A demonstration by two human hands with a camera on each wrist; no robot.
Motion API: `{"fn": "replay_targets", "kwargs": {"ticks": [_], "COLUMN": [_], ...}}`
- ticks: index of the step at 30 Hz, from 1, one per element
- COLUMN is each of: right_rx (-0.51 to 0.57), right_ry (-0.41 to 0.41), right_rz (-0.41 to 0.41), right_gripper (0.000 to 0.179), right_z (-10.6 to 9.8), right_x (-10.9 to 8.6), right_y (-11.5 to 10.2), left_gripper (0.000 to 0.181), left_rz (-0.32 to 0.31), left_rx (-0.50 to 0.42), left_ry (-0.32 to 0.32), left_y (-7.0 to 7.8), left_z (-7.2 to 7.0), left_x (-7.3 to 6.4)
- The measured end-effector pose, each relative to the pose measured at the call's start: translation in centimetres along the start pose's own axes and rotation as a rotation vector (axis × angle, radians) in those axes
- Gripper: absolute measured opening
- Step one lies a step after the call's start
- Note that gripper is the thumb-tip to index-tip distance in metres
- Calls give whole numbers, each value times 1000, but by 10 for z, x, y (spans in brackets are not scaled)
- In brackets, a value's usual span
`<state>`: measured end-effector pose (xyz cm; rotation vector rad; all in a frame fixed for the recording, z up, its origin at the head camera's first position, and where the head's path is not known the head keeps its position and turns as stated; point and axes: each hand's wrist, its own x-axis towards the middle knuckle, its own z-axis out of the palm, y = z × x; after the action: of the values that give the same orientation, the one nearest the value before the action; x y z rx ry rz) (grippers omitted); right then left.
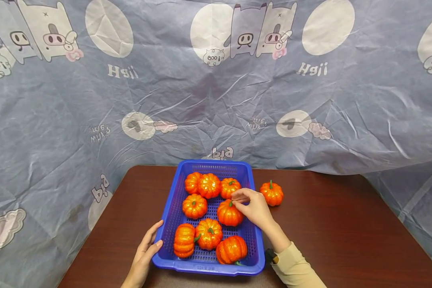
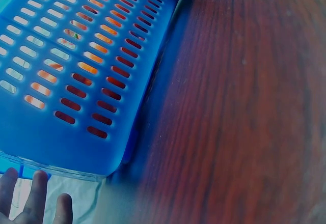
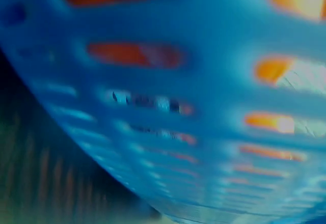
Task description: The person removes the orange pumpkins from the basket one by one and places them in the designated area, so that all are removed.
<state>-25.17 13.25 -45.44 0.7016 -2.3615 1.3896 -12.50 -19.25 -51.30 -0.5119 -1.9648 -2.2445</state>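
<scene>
A blue plastic basket (image 1: 209, 269) stands on the table with several shiny orange toy pumpkins (image 1: 210, 234) inside. My right hand (image 1: 253, 207) reaches over its right wall, and thumb and fingertips pinch the green stem of one pumpkin (image 1: 229, 214) in the right half. At the left rim, my left hand (image 1: 144, 252) touches the basket with thumb and fingers extended. Its fingertips appear low in the left wrist view, near the slotted wall (image 2: 76, 122). The right wrist view holds only the blurred basket wall (image 3: 214, 81) with orange behind the slots; the hand is out of sight there.
Another orange pumpkin (image 1: 271, 193) sits upright on the dark wooden table (image 1: 331, 232), just right of the basket. Behind the table hangs a wrinkled grey-blue cloth (image 1: 201, 100) with cartoon prints. A dark object (image 1: 270, 256) lies by the right cuff, partly hidden.
</scene>
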Motion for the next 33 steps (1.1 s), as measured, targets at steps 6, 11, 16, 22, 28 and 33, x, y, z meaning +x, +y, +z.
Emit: {"fn": "replay_targets", "kwargs": {"ticks": [6,11,16,22,28,33], "right_rx": [275,463,703,880,930,1020], "right_ry": [33,34,31,66,150,215], "right_rz": [69,132,115,74,149,93], "right_gripper": [22,28,28,29,33,34], "right_z": [-3,-12,-19,-33,-56,-72], "right_x": [-3,-4,-4,-3,-7,-9], "right_y": [2,0,11,6,-14,-3], "left_gripper": [50,50,50,52,51,51], "left_rz": [7,3,-3,-22,-14,-16], "left_rx": [-9,-10,-30,-27,-22,-28], "left_ry": [-8,-7,-22,-29,-23,-23], "left_y": [-2,-2,-3,-4,-3,-1], "left_z": [0,0,-1,-2,-1,-1], "left_x": [0,0,0,-1,-1,-1]}}
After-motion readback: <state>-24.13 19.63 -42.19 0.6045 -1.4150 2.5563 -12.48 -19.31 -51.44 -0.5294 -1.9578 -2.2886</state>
